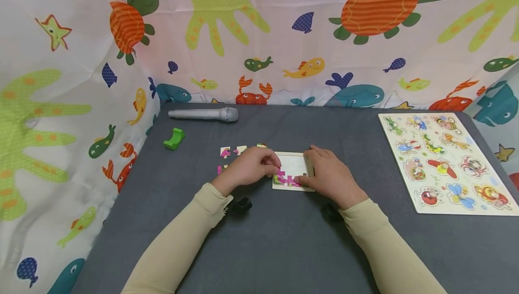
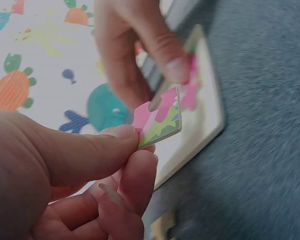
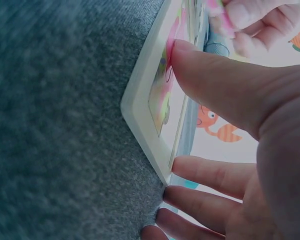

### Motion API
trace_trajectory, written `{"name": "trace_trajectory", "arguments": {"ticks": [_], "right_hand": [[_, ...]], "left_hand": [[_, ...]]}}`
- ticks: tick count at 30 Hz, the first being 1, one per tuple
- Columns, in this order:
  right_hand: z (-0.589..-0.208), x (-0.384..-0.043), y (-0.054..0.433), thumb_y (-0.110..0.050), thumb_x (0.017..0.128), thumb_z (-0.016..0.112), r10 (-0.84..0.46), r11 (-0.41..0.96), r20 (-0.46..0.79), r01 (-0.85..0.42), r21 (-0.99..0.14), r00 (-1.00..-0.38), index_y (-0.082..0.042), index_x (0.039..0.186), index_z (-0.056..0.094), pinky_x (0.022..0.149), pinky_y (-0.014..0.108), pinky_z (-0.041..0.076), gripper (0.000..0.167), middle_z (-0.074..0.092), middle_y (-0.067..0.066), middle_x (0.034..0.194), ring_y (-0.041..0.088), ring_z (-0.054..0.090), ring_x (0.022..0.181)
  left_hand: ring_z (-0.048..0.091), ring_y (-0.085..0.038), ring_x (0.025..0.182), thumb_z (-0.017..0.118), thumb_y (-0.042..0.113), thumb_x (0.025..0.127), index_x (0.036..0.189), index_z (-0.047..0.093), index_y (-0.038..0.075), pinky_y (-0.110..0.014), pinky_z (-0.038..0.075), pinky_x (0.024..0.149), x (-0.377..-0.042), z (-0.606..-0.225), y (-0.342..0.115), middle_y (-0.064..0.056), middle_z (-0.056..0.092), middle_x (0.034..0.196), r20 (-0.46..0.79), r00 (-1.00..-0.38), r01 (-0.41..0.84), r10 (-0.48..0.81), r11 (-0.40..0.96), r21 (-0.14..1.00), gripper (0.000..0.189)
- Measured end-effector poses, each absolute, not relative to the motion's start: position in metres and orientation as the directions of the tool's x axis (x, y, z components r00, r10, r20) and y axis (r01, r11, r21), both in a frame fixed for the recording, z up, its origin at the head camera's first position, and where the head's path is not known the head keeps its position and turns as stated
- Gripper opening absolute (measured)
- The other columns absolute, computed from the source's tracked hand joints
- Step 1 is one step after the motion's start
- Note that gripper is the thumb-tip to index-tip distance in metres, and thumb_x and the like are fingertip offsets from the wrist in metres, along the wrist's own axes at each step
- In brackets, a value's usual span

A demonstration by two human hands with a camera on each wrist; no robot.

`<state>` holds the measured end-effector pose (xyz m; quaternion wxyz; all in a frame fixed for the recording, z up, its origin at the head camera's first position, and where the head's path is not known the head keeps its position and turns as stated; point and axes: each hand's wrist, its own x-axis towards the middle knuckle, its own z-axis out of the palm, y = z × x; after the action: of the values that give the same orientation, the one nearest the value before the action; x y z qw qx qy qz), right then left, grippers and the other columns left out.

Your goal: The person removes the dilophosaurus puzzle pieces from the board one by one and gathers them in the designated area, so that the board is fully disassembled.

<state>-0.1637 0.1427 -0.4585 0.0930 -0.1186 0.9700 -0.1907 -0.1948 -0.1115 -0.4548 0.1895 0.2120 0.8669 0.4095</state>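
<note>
My left hand (image 1: 252,166) pinches a pink and green jigsaw piece (image 2: 160,120) between thumb and fingers, raised near the left side of a shallow puzzle tray (image 1: 293,160). Joined pink and green pieces (image 1: 289,180) lie along the tray's near edge; its white base shows behind them. At the tray's right side, my right hand (image 1: 330,174) holds the frame. Its thumb presses on the pieces, while its fingertips (image 3: 182,167) rest against the outer edge. Loose jigsaw pieces (image 1: 225,151) lie left of the tray, partly hidden by my left hand.
A grey microphone (image 1: 203,114) lies at the back left, with a green curved block (image 1: 174,139) in front of it. On the right lies a large insect puzzle board (image 1: 448,163). A sea-animal curtain (image 1: 267,37) hangs behind the grey-covered table (image 1: 279,244).
</note>
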Motion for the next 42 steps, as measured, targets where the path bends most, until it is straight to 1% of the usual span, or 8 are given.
{"name": "trace_trajectory", "arguments": {"ticks": [2,5,12,18,22,29,37,42], "right_hand": [[-0.46,-0.163,0.141,-0.046,0.09,0.085,-0.267,0.898,-0.139,-0.194,-0.395,-0.954,-0.002,0.152,0.057,0.118,0.066,0.045,0.081,0.044,0.025,0.168,0.047,0.043,0.154],[-0.46,-0.163,0.14,-0.046,0.09,0.085,-0.265,0.899,-0.146,-0.189,-0.394,-0.953,-0.002,0.152,0.057,0.119,0.066,0.044,0.081,0.044,0.024,0.169,0.047,0.042,0.155],[-0.461,-0.161,0.144,-0.045,0.091,0.083,-0.269,0.895,-0.15,-0.189,-0.404,-0.951,-0.002,0.154,0.055,0.12,0.066,0.043,0.081,0.043,0.024,0.169,0.047,0.041,0.155],[-0.462,-0.16,0.148,-0.045,0.092,0.083,-0.265,0.899,-0.146,-0.19,-0.395,-0.953,-0.002,0.154,0.055,0.119,0.067,0.043,0.081,0.043,0.025,0.169,0.048,0.041,0.155],[-0.462,-0.16,0.148,-0.045,0.092,0.083,-0.264,0.899,-0.144,-0.189,-0.396,-0.954,-0.002,0.154,0.055,0.118,0.068,0.043,0.08,0.043,0.025,0.169,0.048,0.041,0.155],[-0.463,-0.161,0.146,-0.046,0.092,0.083,-0.268,0.897,-0.147,-0.191,-0.399,-0.952,-0.003,0.154,0.055,0.119,0.068,0.043,0.08,0.042,0.024,0.17,0.047,0.041,0.155],[-0.459,-0.162,0.144,-0.046,0.092,0.083,-0.277,0.895,-0.141,-0.202,-0.397,-0.951,-0.003,0.154,0.055,0.119,0.067,0.042,0.08,0.042,0.024,0.17,0.047,0.041,0.155],[-0.457,-0.162,0.143,-0.045,0.092,0.083,-0.279,0.895,-0.137,-0.205,-0.396,-0.95,-0.002,0.154,0.055,0.119,0.067,0.042,0.08,0.043,0.024,0.17,0.047,0.041,0.155]], "left_hand": [[0.074,-0.023,0.085,0.077,0.016,0.1,0.105,0.079,0.017,-0.032,0.056,0.08,-0.193,-0.452,-0.121,0.001,0.075,0.09,-0.169,-0.845,0.182,0.508,0.569,0.802,0.005],[0.074,-0.026,0.088,0.077,0.017,0.101,0.106,0.079,0.018,-0.033,0.056,0.08,-0.189,-0.449,-0.14,0.0,0.076,0.092,-0.183,-0.849,0.158,0.495,0.569,0.807,0.006],[0.073,-0.027,0.088,0.08,0.019,0.1,0.107,0.078,0.019,-0.038,0.055,0.081,-0.174,-0.445,-0.201,-0.001,0.076,0.093,-0.251,-0.882,0.07,0.4,0.636,0.768,0.007],[0.071,-0.023,0.087,0.08,0.02,0.099,0.109,0.078,0.017,-0.038,0.055,0.082,-0.165,-0.449,-0.238,-0.002,0.076,0.095,-0.303,-0.888,0.011,0.346,0.675,0.738,0.01],[0.071,-0.022,0.086,0.08,0.021,0.1,0.108,0.077,0.017,-0.038,0.055,0.084,-0.161,-0.451,-0.248,-0.002,0.076,0.095,-0.318,-0.882,0.001,0.348,0.677,0.736,0.01],[0.071,-0.022,0.085,0.078,0.016,0.1,0.109,0.077,0.016,-0.039,0.056,0.084,-0.155,-0.457,-0.253,-0.002,0.076,0.094,-0.32,-0.872,0.011,0.37,0.67,0.743,0.009],[0.07,-0.022,0.087,0.075,0.014,0.102,0.108,0.077,0.017,-0.037,0.056,0.083,-0.155,-0.459,-0.255,-0.001,0.076,0.095,-0.311,-0.868,0.034,0.387,0.671,0.741,0.007],[0.07,-0.021,0.089,0.076,0.015,0.101,0.109,0.077,0.015,-0.037,0.056,0.084,-0.156,-0.458,-0.255,0.0,0.076,0.098,-0.307,-0.87,0.035,0.386,0.669,0.742,0.008]]}}
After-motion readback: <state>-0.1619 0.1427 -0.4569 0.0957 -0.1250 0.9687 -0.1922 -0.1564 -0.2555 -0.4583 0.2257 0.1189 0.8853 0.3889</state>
